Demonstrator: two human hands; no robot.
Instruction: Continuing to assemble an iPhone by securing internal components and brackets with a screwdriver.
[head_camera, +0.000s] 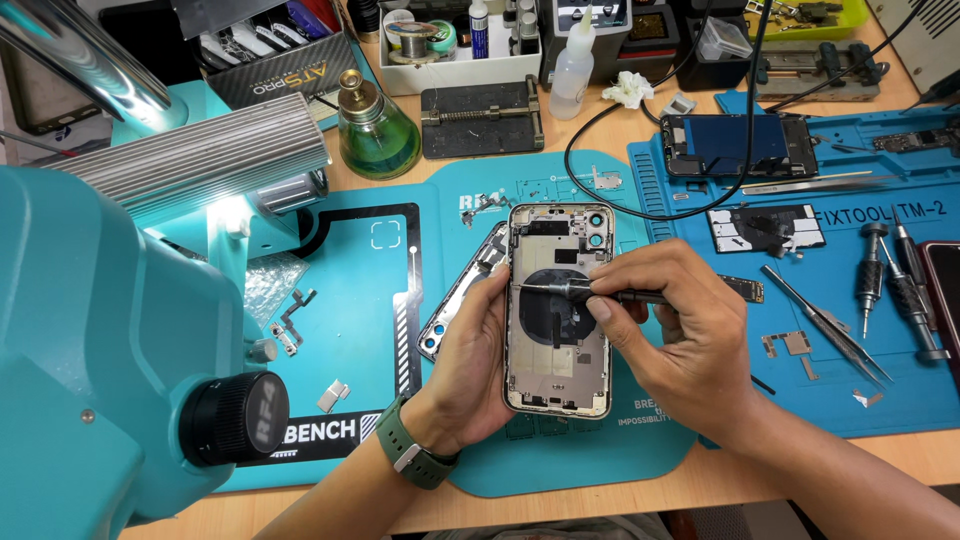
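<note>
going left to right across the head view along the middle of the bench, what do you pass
teal microscope body → black focus knob → left hand → opened phone housing → right hand holding a screwdriver → tweezers → two loose screwdrivers

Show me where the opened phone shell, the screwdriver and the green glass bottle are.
opened phone shell (556, 375), head view, on its lower inside panel.
screwdriver (560, 289), head view, on its metal shaft over the shell.
green glass bottle (378, 140), head view, on its round belly.
</note>
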